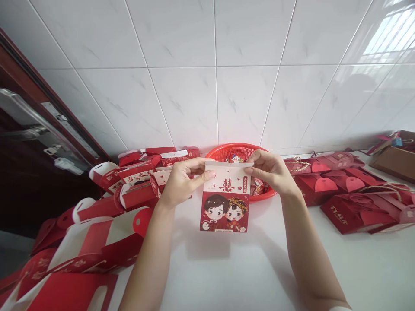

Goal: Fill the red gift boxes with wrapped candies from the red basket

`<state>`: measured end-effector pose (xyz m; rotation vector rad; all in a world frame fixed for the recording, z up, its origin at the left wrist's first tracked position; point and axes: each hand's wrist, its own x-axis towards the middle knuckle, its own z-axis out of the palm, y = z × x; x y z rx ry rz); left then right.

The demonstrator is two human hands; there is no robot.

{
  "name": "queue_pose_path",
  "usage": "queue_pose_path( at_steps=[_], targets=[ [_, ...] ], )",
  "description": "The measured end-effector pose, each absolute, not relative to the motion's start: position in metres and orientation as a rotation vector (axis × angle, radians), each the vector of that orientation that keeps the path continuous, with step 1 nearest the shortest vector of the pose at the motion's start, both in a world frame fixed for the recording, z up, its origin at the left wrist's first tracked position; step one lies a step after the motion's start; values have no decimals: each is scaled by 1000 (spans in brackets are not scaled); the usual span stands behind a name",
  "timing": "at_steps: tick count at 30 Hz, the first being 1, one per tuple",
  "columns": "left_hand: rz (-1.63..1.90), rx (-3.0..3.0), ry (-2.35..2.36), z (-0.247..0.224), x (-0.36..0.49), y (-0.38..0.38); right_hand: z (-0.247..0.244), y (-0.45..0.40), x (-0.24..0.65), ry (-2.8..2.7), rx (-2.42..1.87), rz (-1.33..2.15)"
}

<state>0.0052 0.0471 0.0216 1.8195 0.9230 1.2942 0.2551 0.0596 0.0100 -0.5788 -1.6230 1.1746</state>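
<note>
Between my two hands hangs a red and white paper gift bag (226,203), printed with a cartoon couple and a red double-happiness character. My left hand (184,178) pinches its upper left corner between thumb and fingers. At the upper right corner my right hand (270,170) grips the edge in the same way. The bag is held upright above the white table, its top edge toward the wall. Behind it stands a red plastic basket (220,151) with wrapped sweets (238,158) inside, partly hidden by the bag and my right hand.
Several open red boxes (110,229) crowd the left of the white table (227,280). Closed red gift boxes (359,211) with cord handles stand on the right, near a brown cardboard box (394,162). A tiled wall (181,99) rises behind, and a dark door (29,155) is at left.
</note>
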Motion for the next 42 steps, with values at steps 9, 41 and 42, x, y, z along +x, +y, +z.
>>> queue_pose_path(
  at_steps=[9,41,42],
  targets=[
    [1478,1792,935,16,7,52,10,60,254,-1635,-550,1184],
    [1435,1698,972,12,13,57,7,61,251,-1740,-721,956],
    [1449,1701,966,12,13,57,7,60,250,-1723,-714,957]
  ],
)
